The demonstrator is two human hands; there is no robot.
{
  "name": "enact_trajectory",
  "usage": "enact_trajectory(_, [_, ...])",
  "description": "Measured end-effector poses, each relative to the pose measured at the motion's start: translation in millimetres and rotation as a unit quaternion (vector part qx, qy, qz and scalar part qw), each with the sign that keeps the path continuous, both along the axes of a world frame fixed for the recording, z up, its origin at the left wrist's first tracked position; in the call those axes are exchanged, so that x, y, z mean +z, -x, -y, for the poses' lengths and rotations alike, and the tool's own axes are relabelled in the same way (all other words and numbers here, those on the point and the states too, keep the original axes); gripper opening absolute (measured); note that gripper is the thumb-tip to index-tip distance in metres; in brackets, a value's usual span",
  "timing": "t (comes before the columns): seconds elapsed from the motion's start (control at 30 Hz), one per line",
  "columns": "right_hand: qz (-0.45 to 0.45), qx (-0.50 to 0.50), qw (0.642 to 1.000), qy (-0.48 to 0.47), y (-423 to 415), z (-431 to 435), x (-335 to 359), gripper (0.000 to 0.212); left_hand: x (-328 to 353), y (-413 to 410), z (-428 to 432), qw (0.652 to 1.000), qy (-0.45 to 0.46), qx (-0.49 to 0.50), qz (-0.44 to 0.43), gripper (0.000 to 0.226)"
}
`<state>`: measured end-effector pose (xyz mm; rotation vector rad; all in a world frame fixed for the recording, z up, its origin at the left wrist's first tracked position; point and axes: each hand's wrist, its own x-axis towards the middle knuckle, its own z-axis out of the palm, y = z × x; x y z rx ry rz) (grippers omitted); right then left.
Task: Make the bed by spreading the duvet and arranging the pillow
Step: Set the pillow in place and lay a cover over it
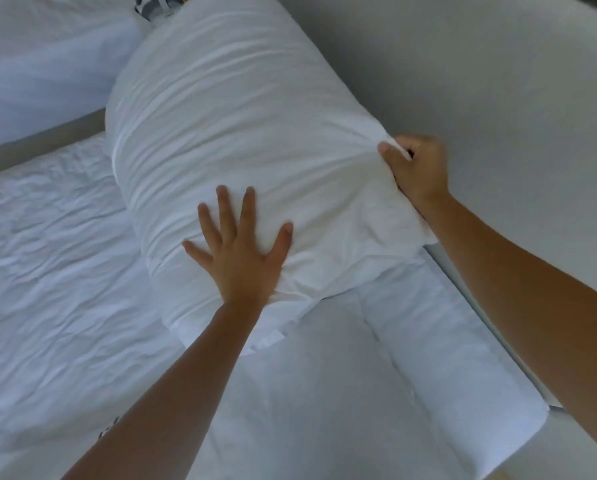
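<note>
Pillow (241,133), white and plump, lies at the head of the bed, its long side against the pale wall (480,81) and its near end resting on the white duvet (58,271). The left hand (240,252) lies flat on the pillow's near end with all fingers spread wide, palm pressing into the cover. The right hand (416,168) is closed in a fist around the pillow's corner by the wall, pinching a bunch of the cover so that creases fan out from the grip. Both forearms are bare. The duvet covers the mattress, crumpled on the left and folded into a smoother band on the right near the bed's edge. Beyond a grey strip on the left is a second bed (41,64) in white linen. At the top edge, behind the pillow, a small dark object shows, too cut off to identify.
</note>
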<state>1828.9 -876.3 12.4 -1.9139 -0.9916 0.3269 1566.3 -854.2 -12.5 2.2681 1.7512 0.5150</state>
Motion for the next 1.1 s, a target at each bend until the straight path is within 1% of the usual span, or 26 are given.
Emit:
enact_trajectory(0.07, [0.008,-0.044,0.993,0.107,-12,14,-36,0.038,-9,-10,3,0.999,0.006,-0.027,-0.040,0.074])
enact_trajectory(0.13, [0.003,-0.071,0.986,0.150,-21,24,-47,0.036,-13,-20,5,0.996,0.006,-0.046,-0.070,0.074])
enact_trajectory(0.3, [0.020,-0.065,0.986,0.150,-14,33,-36,0.027,-7,-17,2,0.993,0.032,-0.048,-0.101,0.073])
enact_trajectory(0.47, [0.050,-0.080,0.990,0.107,20,54,-29,0.033,-2,11,32,0.993,0.018,-0.088,-0.077,0.068])
enact_trajectory(0.57, [0.090,-0.084,0.981,0.149,46,74,-21,0.041,-4,27,66,0.991,0.007,-0.123,-0.052,0.073])
enact_trajectory(0.63, [0.105,-0.084,0.985,0.109,66,91,-18,0.046,-9,37,85,0.990,-0.007,-0.139,-0.027,0.071])
enact_trajectory(0.7, [0.132,-0.088,0.987,0.025,91,109,-15,0.049,-13,48,105,0.988,-0.011,-0.151,0.016,0.068])
enact_trajectory(0.73, [0.161,-0.073,0.984,-0.015,108,122,-16,0.048,-15,56,123,0.988,0.006,-0.149,0.047,0.067])
enact_trajectory(0.77, [0.186,-0.038,0.981,-0.049,128,138,-20,0.045,-18,65,144,0.985,0.035,-0.136,0.096,0.066])
enact_trajectory(0.8, [0.195,0.021,0.978,-0.076,150,153,-25,0.041,-23,75,167,0.978,0.073,-0.107,0.163,0.064])
enact_trajectory(0.83, [0.191,0.097,0.973,-0.087,172,167,-32,0.035,-25,86,190,0.963,0.115,-0.050,0.238,0.059])
enact_trajectory(0.87, [0.174,0.175,0.967,-0.070,194,178,-38,0.030,-27,98,214,0.937,0.157,0.037,0.311,0.052])
enact_trajectory(0.9, [0.151,0.243,0.958,-0.029,215,186,-43,0.026,-31,112,237,0.893,0.194,0.140,0.380,0.044])
enact_trajectory(0.93, [0.134,0.303,0.943,0.030,236,191,-49,0.023,-37,127,260,0.841,0.216,0.243,0.432,0.037])
enact_trajectory(0.97, [0.128,0.353,0.922,0.092,256,191,-56,0.023,-44,145,283,0.795,0.219,0.331,0.458,0.032])
enact_trajectory(1.0, [0.125,0.395,0.897,0.152,275,188,-64,0.023,-52,166,304,0.764,0.210,0.397,0.462,0.029])
enact_trajectory(1.07, [0.127,0.450,0.848,0.250,309,172,-81,0.029,-71,206,342,0.698,0.209,0.507,0.460,0.024])
enact_trajectory(1.1, [0.126,0.467,0.827,0.287,326,161,-88,0.035,-80,225,358,0.655,0.211,0.559,0.462,0.023])
